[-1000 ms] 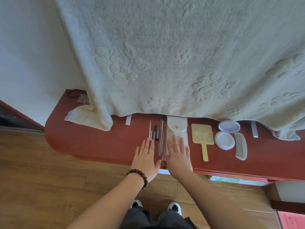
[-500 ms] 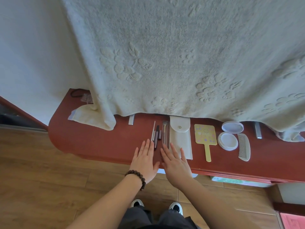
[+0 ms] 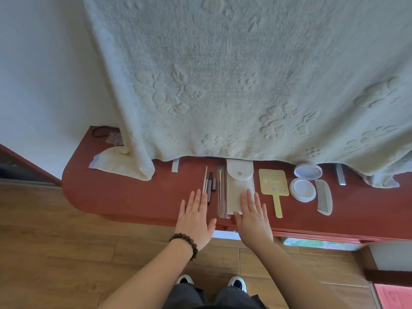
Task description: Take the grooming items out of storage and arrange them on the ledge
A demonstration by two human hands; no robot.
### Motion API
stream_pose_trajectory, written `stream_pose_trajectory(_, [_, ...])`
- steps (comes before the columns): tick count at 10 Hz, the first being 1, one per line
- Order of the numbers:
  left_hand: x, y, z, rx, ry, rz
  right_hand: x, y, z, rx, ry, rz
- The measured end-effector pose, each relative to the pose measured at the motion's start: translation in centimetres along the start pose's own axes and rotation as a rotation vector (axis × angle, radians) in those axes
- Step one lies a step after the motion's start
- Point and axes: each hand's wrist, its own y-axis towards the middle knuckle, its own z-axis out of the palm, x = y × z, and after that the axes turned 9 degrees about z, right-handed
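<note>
Cataloguing ledge (image 3: 124, 197) contents, largest first. Pouch (image 3: 239, 186): soft, flat, light fabric, centre of ledge; pinch at flap edge. Hand mirror (image 3: 273, 182): rigid, likely fragile face; lift by handle. Comb (image 3: 323, 198): stiff, light; grip spine. Round compact (image 3: 302, 189), lid (image 3: 307, 171) set behind it: smooth, probably slippery. Brush (image 3: 220, 192), pencils (image 3: 208, 186): thin, roll-prone (pick mid-shaft). Left hand (image 3: 196, 219): flat, spread, empty, fingertips over pencil ends. Right hand (image 3: 253, 216): flat, spread, fingers on pouch's lower end.
</note>
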Motion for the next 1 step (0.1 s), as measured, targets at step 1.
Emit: stream_pose_trajectory(1, [-0.25,-0.24,-0.44,-0.025,0.002,-0.002,0.16,-0.41,0.03,-0.010,0.027,0.023])
